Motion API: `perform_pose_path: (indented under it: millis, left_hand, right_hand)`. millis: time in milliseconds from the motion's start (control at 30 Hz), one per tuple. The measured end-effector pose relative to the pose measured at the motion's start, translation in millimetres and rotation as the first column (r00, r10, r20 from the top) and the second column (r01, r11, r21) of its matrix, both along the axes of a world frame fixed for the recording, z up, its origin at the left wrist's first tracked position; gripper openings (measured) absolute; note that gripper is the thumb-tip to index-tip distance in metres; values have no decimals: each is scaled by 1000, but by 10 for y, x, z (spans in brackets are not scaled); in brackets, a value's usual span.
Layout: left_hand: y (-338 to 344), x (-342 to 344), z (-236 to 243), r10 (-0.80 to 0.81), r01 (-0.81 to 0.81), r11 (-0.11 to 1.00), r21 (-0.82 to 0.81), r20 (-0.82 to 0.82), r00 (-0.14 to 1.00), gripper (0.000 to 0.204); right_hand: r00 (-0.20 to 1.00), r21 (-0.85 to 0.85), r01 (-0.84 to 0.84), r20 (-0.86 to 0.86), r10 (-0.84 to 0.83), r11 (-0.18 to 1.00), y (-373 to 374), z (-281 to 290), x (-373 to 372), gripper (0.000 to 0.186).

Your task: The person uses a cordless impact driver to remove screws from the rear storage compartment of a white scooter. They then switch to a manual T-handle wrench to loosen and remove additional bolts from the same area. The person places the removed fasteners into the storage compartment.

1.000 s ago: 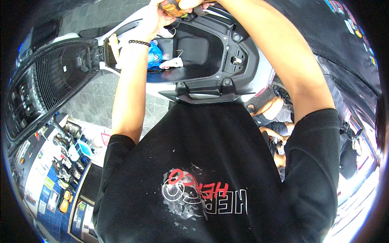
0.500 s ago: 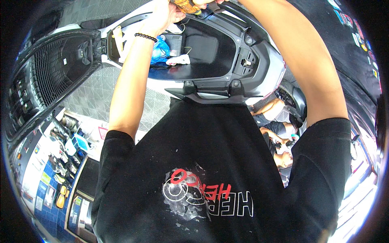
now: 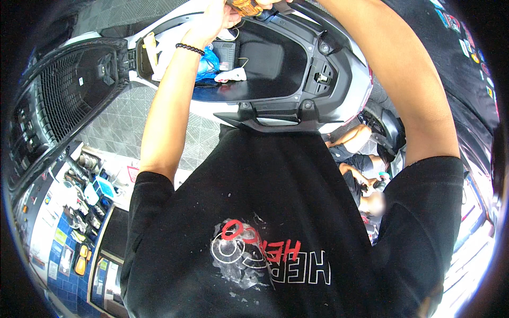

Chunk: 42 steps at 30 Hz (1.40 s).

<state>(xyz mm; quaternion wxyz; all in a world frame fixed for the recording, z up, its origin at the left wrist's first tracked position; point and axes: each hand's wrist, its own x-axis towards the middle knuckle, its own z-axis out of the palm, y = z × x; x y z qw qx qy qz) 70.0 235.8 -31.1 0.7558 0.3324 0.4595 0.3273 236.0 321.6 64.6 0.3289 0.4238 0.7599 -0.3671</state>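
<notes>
At the top edge my left hand (image 3: 216, 20), a black bead bracelet on its wrist, has its fingers curled against a yellow-orange and black tool (image 3: 247, 7). My right hand (image 3: 268, 2) grips the same tool from the other side, and the frame's edge cuts off most of it. The tool's exact kind is hidden. Both hands are over the far rim of a white and black scooter's open under-seat compartment (image 3: 270, 87). Inside lie a blue plastic bag (image 3: 208, 64), a dark grey slotted box (image 3: 227, 54) and a crumpled white cloth-like piece (image 3: 231, 75).
The scooter's seat (image 3: 69, 85) is flipped up on the left. The rear latch (image 3: 321, 78) is at the compartment's right end. Behind on the right, another person (image 3: 352, 153) sits low beside a wheel (image 3: 374, 121). Shelves with tools and containers (image 3: 87, 193) are at lower left.
The view has shifted slightly. Both hands stay at the tool, which now sits a little higher, with less of its lower tip showing. The other person's arms have moved slightly.
</notes>
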Motion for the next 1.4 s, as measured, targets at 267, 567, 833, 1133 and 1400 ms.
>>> perform_pose_path:
  millis: [267,567,833,1133,1400]
  left_hand:
    - [33,35,-146,22,-23,1000,10,101,995,68]
    - [-20,42,-77,-34,25,998,54,166,985,70]
    - [-6,-55,-97,-88,88,996,8,165,982,76]
    - [-10,1,-123,-2,-8,998,68,137,991,73]
    - [-121,-9,262,-76,57,985,165,109,991,83]
  right_hand:
    - [993,-29,62,-96,-65,998,-81,-25,117,16]
    - [999,1,8,-44,-8,1000,-84,15,75,11]
    - [1000,-41,-8,-16,7,999,-50,54,-20,11]
    - [998,-21,45,-42,-46,999,-65,23,8,12]
    - [993,77,55,-111,-46,996,-169,428,81,19]
